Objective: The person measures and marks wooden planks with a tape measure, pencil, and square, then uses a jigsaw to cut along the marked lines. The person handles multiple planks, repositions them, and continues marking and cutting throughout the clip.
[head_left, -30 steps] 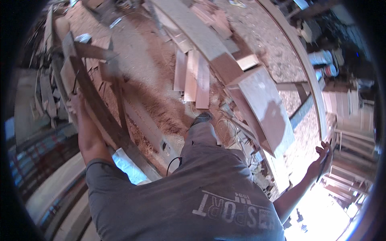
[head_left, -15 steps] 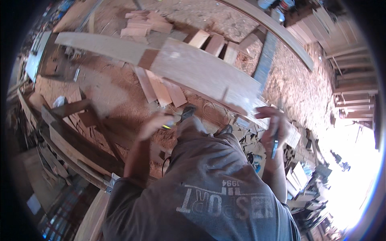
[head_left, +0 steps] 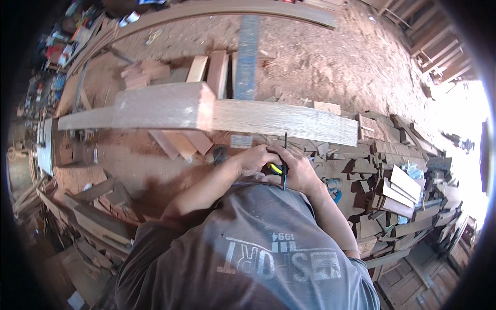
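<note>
Both hands are together in front of my shirt, their fingers closed and touching. My left hand (head_left: 251, 159) is wrapped round a small yellow-and-black tape measure (head_left: 276, 168), which shows only in part between the palms. My right hand (head_left: 298, 170) grips a thin dark pencil (head_left: 285, 142), pointing away from me, and its fingers meet those of the left. Just beyond the hands, a long pale plank (head_left: 289, 120) runs left to right. A thick wooden beam piece (head_left: 160, 107) lies along its left part, its end face toward the right.
Short boards (head_left: 178, 143) lie on the dusty floor under the plank. A blue-grey metal bar (head_left: 248, 57) extends beyond it. Offcuts (head_left: 400, 188) are heaped at the right; curved timbers (head_left: 98, 219) stand at the left. A long beam (head_left: 222, 8) crosses the far side.
My hands were apart, the right one over the plank; they have come together in front of my body. The view has turned, so the plank now lies nearly level across it.
</note>
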A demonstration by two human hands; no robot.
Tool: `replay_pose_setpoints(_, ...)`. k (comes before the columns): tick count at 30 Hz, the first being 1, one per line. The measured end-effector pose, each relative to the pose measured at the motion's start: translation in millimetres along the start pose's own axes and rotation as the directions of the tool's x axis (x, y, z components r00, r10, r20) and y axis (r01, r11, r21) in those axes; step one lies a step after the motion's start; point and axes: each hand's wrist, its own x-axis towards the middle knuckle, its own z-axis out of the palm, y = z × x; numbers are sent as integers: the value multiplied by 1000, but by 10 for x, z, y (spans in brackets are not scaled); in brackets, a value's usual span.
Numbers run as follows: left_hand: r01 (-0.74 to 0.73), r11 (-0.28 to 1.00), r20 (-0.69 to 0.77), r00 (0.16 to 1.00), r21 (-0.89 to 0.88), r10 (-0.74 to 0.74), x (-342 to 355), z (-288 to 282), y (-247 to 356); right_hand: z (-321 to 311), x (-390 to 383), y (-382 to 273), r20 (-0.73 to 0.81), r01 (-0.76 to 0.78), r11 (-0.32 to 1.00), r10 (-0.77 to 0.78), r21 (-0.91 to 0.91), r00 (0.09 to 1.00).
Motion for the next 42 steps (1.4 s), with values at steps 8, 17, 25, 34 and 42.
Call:
replay_pose_setpoints(8,256,960,-323,904,-115,-280,592,784,-14,-204,-605,863,-37,-181,981,179,-65,983)
replay_pose_setpoints(17,86,764,-210,975,639,66,543,586,386,-563,-828,918,-101,-173,984,168,-37,981)
replay_pose_setpoints(25,251,-137,-232,962,958,144,163,-643,857,-1503,-1075,1562,-208,-335,866,274,-372,939)
replay_pose_setpoints(34,549,-424,-617,787,720,-28,310,-970,1338,-1870,-1309,2734,-388,-362,821,189,-441,902)
replay_pose_setpoints(42,422,-387,-478,877,820,-57,351,-917,1019,-1640,-1011,2580,-388,-380,769,187,-514,902)
